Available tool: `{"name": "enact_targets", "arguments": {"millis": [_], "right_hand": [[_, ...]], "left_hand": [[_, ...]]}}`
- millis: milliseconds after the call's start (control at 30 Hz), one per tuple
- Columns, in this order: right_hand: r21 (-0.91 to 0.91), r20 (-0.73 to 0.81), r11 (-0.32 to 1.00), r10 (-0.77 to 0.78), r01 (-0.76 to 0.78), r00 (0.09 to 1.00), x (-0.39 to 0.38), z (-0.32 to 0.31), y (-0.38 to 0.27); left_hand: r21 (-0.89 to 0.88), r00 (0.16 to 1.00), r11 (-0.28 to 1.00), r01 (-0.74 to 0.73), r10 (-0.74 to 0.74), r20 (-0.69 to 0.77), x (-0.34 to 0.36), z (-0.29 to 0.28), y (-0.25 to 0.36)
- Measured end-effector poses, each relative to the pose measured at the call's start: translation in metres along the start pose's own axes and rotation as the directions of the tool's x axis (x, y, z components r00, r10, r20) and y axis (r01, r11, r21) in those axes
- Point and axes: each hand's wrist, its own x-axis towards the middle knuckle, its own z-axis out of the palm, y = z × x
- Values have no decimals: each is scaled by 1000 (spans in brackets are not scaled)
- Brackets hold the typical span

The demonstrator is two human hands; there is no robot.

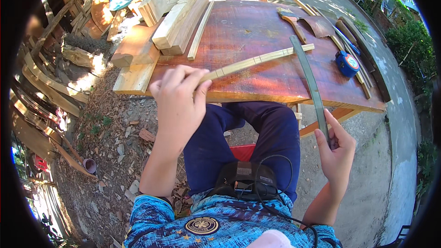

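Head camera: nearest to us, a blue patterned shirt (229, 232) carries a round dark crest (202, 225) ringed with pale lettering, small gold stars below it. A black fabric pouch (245, 177) with a looping cable sits above dark blue trousers (209, 149).

The right hand (337, 149) is clamped on the near end of a flat, smooth grey-green strip (310, 80), ruler-like in shape; we can make out no markings on it. The left hand (180, 94) pinches the near end of a slim, square-edged wooden stick (257, 60), scored across with short dark lines. The stick slants over the tabletop (239, 27), its far end crossing the grey-green strip; we cannot tell whether the two touch.

Beyond, we see the tabletop's reddish-brown, glossy wood grain. On its right side lies a rounded blue tape measure (347, 63), its orange-and-white label too small for us to read, and farther off a wooden-handled brush (292, 24) beside a curled brown sheet (320, 26). At left, thick, pale, rough-sawn beams (181, 24) lie beside a thin slat (200, 31).
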Motion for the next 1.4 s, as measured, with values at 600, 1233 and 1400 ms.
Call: {"name": "enact_targets", "arguments": {"millis": [600,1233,1400], "right_hand": [[-1,-7,1000,-8,8,1000,0,1,1],[10,-16,1000,-10,10,1000,-4,2,1],[6,5,1000,1,-1,1000,-2,1,2]], "left_hand": [[-311,993,950,16,21,114,31,-4,-30],[-88,990,989,116,-122,-69,19,12,-32],[-9,973,989,148,-147,-175,21,17,-29]]}}
